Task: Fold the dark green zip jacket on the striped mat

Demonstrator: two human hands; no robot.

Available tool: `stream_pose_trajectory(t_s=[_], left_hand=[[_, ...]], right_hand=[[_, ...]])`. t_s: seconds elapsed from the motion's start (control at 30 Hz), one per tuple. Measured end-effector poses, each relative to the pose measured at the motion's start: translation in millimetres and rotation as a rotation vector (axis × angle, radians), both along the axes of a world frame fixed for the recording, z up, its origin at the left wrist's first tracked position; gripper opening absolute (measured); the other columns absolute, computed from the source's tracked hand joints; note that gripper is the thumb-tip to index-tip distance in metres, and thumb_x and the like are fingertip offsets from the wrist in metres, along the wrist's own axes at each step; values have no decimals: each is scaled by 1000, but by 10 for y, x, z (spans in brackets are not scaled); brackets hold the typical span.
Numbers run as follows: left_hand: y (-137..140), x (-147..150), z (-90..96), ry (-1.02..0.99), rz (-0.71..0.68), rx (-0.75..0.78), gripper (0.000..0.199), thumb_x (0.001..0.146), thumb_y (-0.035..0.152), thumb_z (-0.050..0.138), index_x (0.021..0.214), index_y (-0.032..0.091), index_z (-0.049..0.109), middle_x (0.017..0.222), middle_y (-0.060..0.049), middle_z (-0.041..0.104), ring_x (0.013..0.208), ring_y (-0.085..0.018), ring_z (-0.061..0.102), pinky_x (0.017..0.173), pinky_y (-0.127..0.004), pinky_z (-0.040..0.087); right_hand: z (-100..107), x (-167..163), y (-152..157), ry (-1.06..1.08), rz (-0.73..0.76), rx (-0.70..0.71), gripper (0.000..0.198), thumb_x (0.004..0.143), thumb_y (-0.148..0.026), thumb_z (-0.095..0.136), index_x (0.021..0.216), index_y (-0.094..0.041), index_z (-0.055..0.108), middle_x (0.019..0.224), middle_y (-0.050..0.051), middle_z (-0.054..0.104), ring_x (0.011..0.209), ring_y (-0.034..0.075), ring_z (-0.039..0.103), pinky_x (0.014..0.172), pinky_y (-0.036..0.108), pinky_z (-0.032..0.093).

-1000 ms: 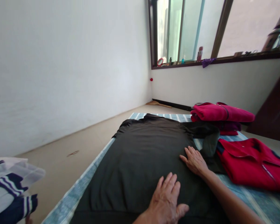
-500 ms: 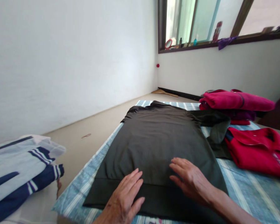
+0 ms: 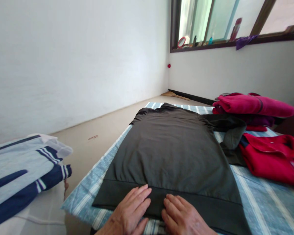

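A dark jacket [image 3: 178, 150] lies spread flat, its hem band towards me and its collar at the far end. One sleeve [image 3: 232, 137] bends out on the right; the left sleeve is mostly out of sight. My left hand [image 3: 129, 209] rests on the hem band with fingers stretched and thumb apart. Close beside it, my right hand [image 3: 182, 213] touches the same band, fingers laid on the cloth and its thumb hidden. Neither hand holds anything that I can see. Under the jacket is a blue-and-white striped cloth [image 3: 267, 195].
A folded red garment [image 3: 274, 158] lies right of the jacket. Behind it is a stack topped by a pink garment [image 3: 254, 104]. Grey and navy clothes [image 3: 17, 173] are piled at the left. A broom [image 3: 175, 95] lies on the floor by the far wall.
My right hand has moved down and left from the jacket's body to its hem, nearer my left hand. My left hand has slid slightly down. The view has shifted a little.
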State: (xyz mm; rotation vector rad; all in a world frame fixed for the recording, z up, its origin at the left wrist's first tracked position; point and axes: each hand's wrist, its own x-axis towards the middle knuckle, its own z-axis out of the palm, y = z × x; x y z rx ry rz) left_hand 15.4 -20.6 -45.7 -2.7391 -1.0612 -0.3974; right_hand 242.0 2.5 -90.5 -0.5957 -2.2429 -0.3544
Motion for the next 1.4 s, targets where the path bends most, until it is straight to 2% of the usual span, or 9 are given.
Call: stream_pose_trajectory(t_s=[0.17,0.37,0.47,0.63,0.7,0.9,1.13,1.27,1.4], left_hand=[[-18,39,26,-3,7,-6,36,75,7,49,108,17,62,124,-8,61,121,-22,51,102,-37,44],[17,70,-83,-147,-9,75,31,81,10,41,99,18,65,114,-6,67,115,-19,55,101,-34,43],[44,99,-7,-206,-36,126,28,83,12,41,94,19,66,105,-5,70,108,-17,60,97,-28,46],[37,138,181,-128,-20,78,29,80,7,43,93,19,65,104,-5,70,106,-15,61,95,-25,47],[45,126,120,-114,-24,83,30,79,6,42,94,19,64,106,-6,70,108,-16,60,97,-26,46],[107,34,-308,-165,-49,275,38,73,3,34,94,19,62,104,-6,70,108,-15,59,102,-31,42],[92,83,-112,-106,-29,187,36,77,5,38,99,20,63,106,-5,69,105,-15,61,96,-26,46],[123,49,-289,-193,-42,268,37,81,6,32,96,18,64,104,-7,69,105,-17,61,98,-30,45],[157,-16,-466,-135,-48,273,38,84,9,30,100,16,63,107,-10,68,107,-19,60,95,-33,48]], right_hand=[[33,-57,16,48,-7,38,29,92,-13,35,79,-15,60,81,5,66,80,19,61,68,27,46],[-44,-129,27,65,-35,38,31,91,-11,32,76,-15,60,75,5,62,76,19,59,63,28,44],[-121,-154,36,67,-50,61,29,91,-12,34,79,-15,60,77,6,62,78,20,58,63,29,43],[-193,-195,39,57,-89,68,30,93,-17,31,79,-17,59,76,7,60,78,21,56,62,30,41],[-199,-208,33,52,-102,66,30,93,-17,31,79,-17,58,75,7,60,78,21,56,62,30,41],[-211,-232,20,7,-119,60,27,92,-15,33,79,-16,57,74,7,59,74,21,56,59,30,39],[-262,-227,36,41,-105,108,27,91,-13,33,82,-15,59,76,9,61,78,22,56,63,31,41],[-256,-244,35,86,-124,141,29,90,-9,32,84,-15,60,77,8,62,80,22,56,65,32,42],[-271,-262,38,117,-135,137,31,89,-6,31,82,-15,60,77,7,63,79,21,57,66,31,41]])
